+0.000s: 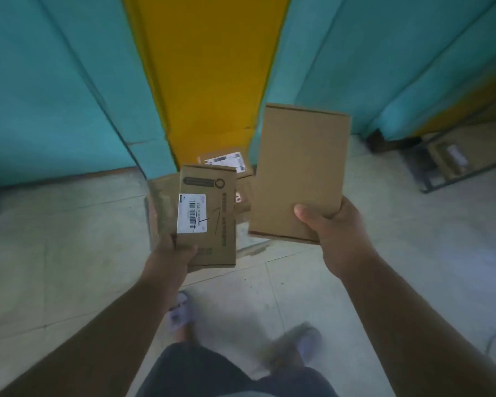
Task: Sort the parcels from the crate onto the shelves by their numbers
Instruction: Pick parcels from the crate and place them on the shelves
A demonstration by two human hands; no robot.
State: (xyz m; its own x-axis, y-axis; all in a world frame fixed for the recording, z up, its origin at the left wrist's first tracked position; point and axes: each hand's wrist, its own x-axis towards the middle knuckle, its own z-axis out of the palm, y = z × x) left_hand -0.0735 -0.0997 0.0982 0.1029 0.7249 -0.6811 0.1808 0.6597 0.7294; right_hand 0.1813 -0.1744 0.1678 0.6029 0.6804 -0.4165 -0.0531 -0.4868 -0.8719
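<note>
My left hand [174,253] grips the lower edge of a small brown cardboard parcel [212,213] with a white barcode label and a pen mark on its face. My right hand [331,224] holds a larger plain brown parcel [299,170] by its lower right corner, thumb on the front. Both parcels are held upright in front of me. Behind them, on the floor, more parcels [226,163] lie partly hidden, one showing a white label. I cannot make out a crate.
Teal wall panels [55,96] with a yellow strip [209,75] stand close ahead. A low dark metal rack [441,167] at the right holds a labelled parcel [453,159]. My feet in sandals [181,310] stand on the pale tiled floor.
</note>
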